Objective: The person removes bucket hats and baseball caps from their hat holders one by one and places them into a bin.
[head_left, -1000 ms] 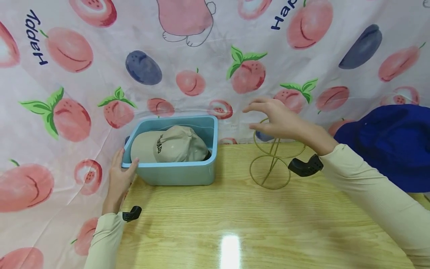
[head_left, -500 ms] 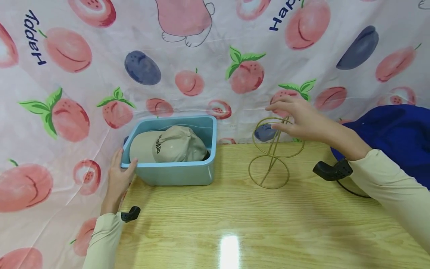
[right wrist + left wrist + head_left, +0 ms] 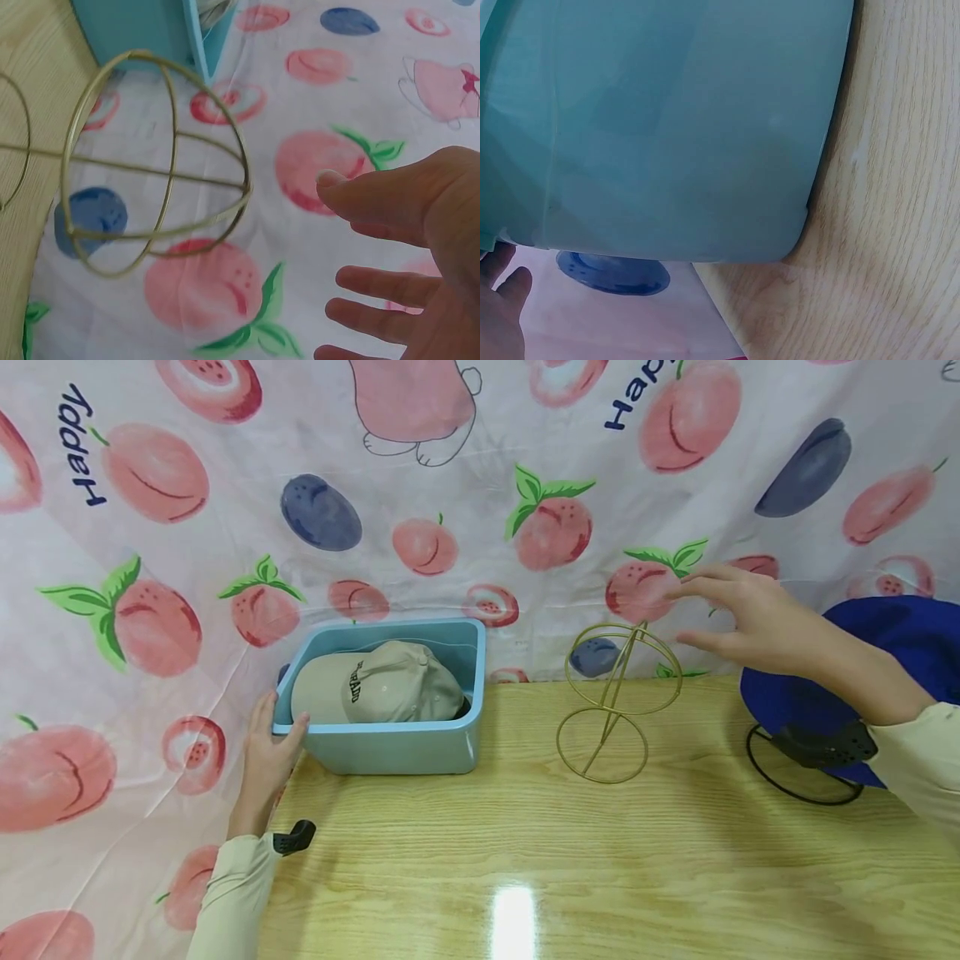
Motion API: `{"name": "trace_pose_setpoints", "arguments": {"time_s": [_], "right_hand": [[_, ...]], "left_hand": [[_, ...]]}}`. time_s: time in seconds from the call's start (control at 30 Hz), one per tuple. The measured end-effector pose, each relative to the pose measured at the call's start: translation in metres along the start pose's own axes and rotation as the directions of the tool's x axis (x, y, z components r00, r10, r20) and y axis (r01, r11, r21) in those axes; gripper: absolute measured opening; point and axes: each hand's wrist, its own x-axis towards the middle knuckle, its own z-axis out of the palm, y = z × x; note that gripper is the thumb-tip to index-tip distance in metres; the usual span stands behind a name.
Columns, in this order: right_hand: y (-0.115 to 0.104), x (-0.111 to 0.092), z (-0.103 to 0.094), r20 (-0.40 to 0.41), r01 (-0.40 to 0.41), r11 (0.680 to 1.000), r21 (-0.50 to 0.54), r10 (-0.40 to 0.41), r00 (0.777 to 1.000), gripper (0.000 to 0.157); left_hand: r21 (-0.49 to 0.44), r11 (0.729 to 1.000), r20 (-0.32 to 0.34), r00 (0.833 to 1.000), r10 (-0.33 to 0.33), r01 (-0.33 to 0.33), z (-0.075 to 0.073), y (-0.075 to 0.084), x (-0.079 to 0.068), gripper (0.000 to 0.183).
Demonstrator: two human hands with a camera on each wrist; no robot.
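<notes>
My left hand (image 3: pixel 266 760) touches the left front corner of a light blue bin (image 3: pixel 397 750), its thumb by the front rim. Inside the bin lies a beige baseball cap (image 3: pixel 401 681) with dark lettering. The left wrist view shows the bin's wall (image 3: pixel 667 142) up close, with fingers at its edge. My right hand (image 3: pixel 772 622) is in the air, thumb and fingers apart, holding nothing. It is between a gold wire hat stand (image 3: pixel 609 714) and a blue hat (image 3: pixel 900 635). The right wrist view has the bare stand (image 3: pixel 171 175) left of the hand.
A black ring base (image 3: pixel 806 800) shows beneath the blue hat, which is cut off by the right edge. Behind the wooden table (image 3: pixel 420 852) hangs a fruit-print cloth (image 3: pixel 465 527), which also runs down the left side.
My right hand has moved right, away from over the gold stand toward the blue hat, which it now partly covers. The left hand, bin and cap have stayed put.
</notes>
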Motion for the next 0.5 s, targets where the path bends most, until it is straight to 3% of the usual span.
{"name": "trace_pose_setpoints", "arguments": {"time_s": [0.3,0.5], "right_hand": [[0.023,-0.018,-0.012,0.026,-0.064,0.997,-0.052,0.065,0.998,0.051],[0.038,-0.033,-0.017,0.020,-0.103,0.978,-0.181,0.109,0.994,0.052]], "left_hand": [[-0.017,1.000,0.009,1.000,-0.003,0.004,0.000,0.000,0.000,0.072],[-0.024,1.000,0.025,1.000,-0.012,0.013,0.000,0.000,0.000,0.073]]}}
